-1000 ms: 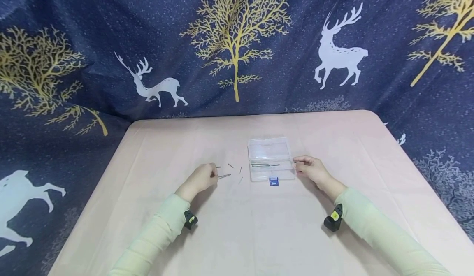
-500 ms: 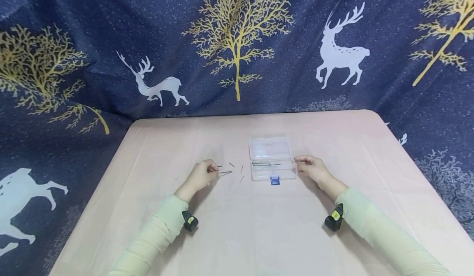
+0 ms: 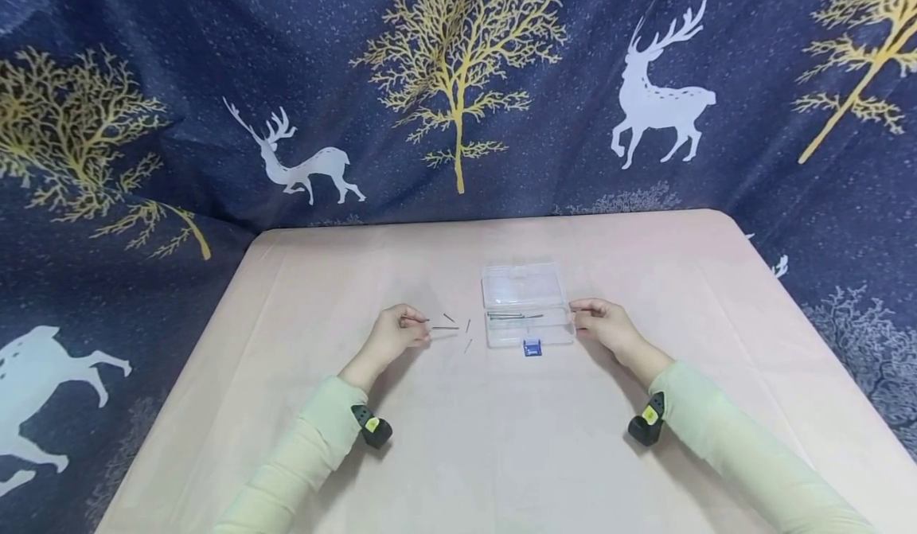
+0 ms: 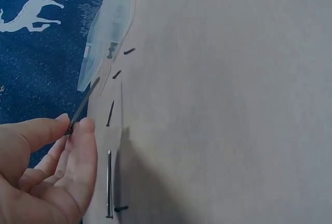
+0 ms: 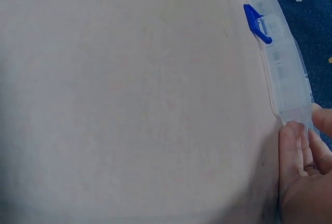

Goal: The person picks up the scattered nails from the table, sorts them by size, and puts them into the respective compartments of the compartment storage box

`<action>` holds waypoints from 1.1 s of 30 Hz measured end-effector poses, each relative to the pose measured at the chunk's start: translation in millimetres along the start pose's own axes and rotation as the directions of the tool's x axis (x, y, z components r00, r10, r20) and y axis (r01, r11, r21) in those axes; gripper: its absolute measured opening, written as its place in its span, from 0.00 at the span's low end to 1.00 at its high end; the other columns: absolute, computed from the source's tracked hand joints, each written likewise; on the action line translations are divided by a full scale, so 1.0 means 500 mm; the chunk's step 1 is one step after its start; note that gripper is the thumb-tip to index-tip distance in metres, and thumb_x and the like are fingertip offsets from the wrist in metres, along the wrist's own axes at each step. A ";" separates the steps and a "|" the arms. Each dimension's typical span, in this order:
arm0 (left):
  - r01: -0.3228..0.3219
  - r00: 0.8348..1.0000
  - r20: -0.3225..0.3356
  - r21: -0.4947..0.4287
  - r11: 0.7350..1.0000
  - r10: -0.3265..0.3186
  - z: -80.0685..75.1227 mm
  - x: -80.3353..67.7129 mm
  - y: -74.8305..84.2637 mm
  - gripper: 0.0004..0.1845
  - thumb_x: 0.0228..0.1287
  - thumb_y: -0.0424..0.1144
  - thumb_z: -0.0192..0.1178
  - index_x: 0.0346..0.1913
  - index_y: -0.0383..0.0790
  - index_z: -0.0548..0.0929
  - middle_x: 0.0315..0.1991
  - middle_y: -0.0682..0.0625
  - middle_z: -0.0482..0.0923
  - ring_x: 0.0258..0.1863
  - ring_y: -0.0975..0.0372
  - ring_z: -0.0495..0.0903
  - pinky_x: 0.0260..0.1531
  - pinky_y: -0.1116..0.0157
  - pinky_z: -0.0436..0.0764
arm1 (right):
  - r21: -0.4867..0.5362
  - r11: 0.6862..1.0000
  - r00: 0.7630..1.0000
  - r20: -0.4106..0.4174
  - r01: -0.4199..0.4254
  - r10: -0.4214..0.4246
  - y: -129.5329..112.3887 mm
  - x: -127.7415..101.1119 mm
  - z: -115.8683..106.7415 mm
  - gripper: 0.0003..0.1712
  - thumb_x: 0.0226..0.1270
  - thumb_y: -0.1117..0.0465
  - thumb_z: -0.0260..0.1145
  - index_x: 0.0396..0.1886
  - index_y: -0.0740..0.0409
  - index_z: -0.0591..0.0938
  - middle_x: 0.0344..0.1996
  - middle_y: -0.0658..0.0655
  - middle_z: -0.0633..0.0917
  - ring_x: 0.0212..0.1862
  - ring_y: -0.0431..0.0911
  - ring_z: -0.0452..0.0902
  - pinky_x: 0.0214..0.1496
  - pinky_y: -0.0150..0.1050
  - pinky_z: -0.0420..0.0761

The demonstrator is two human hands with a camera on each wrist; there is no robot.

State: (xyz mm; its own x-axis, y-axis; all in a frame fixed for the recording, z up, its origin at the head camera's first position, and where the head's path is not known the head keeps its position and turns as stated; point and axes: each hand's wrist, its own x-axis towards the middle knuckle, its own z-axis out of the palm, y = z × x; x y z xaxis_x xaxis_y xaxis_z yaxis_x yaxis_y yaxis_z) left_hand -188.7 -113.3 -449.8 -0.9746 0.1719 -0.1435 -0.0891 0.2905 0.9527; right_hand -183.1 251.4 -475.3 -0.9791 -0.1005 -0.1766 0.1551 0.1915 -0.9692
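My left hand (image 3: 387, 339) pinches a long grey nail (image 4: 84, 105) near its head, between thumb and fingertips. The nail's point slants up and away, above the table. Loose nails lie on the cloth near that hand: a long nail (image 4: 109, 182), a mid-sized nail (image 4: 110, 113) and several short ones, such as a small nail (image 3: 469, 346). A clear plastic box (image 3: 523, 286) stands with its lid folded back and a blue latch (image 3: 532, 348) at the front. Several nails (image 3: 505, 315) lie inside it. My right hand (image 3: 605, 331) grips the box's right end between thumb and fingers.
A pale pink cloth (image 3: 458, 454) covers the table. Behind its far edge hangs a dark blue curtain (image 3: 301, 64) with deer and trees. A black wrist camera (image 3: 648, 421) sits on the right sleeve, another on the left.
My left hand has risen slightly and shifted a little right, and the pinched nail has swung from slanting to nearly level in the head view. The right hand stays at the box.
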 end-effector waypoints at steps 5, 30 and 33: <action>0.019 1.000 -0.021 -0.112 0.994 -0.022 0.016 0.004 -0.003 0.11 0.60 0.21 0.55 0.45 0.18 0.73 0.39 0.28 0.79 0.31 0.60 0.85 0.39 0.66 0.85 | 0.015 1.000 1.000 0.003 0.013 -0.013 0.004 0.001 -0.003 0.23 0.61 0.64 0.63 0.53 0.74 0.75 0.41 0.60 0.83 0.35 0.34 0.79 0.41 0.29 0.83; 0.086 0.991 -0.072 -0.328 0.941 -0.116 0.107 0.049 0.038 0.11 0.61 0.23 0.57 0.45 0.22 0.75 0.32 0.43 0.81 0.26 0.67 0.82 0.35 0.71 0.84 | -0.042 0.997 0.997 -0.031 -0.065 0.064 -0.018 -0.003 0.009 0.25 0.65 0.68 0.57 0.59 0.78 0.68 0.44 0.64 0.81 0.35 0.32 0.78 0.43 0.27 0.82; 0.094 0.990 -0.069 -0.323 0.942 -0.123 0.119 0.059 0.044 0.11 0.61 0.24 0.57 0.46 0.22 0.76 0.33 0.41 0.82 0.27 0.66 0.83 0.37 0.69 0.84 | -0.057 0.996 0.997 -0.037 -0.073 0.071 -0.012 0.000 0.008 0.24 0.65 0.69 0.57 0.59 0.77 0.69 0.44 0.64 0.81 0.35 0.32 0.78 0.43 0.26 0.82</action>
State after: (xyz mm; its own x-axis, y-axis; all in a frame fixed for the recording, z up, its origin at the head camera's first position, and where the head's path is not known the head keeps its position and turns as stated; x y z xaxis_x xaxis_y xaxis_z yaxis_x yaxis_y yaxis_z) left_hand -207.1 -45.7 -449.0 -0.9682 0.0697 -0.2404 -0.2420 -0.0146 0.9702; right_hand -183.5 246.6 -470.0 -0.9699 -0.0508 -0.2382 0.2181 0.2536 -0.9424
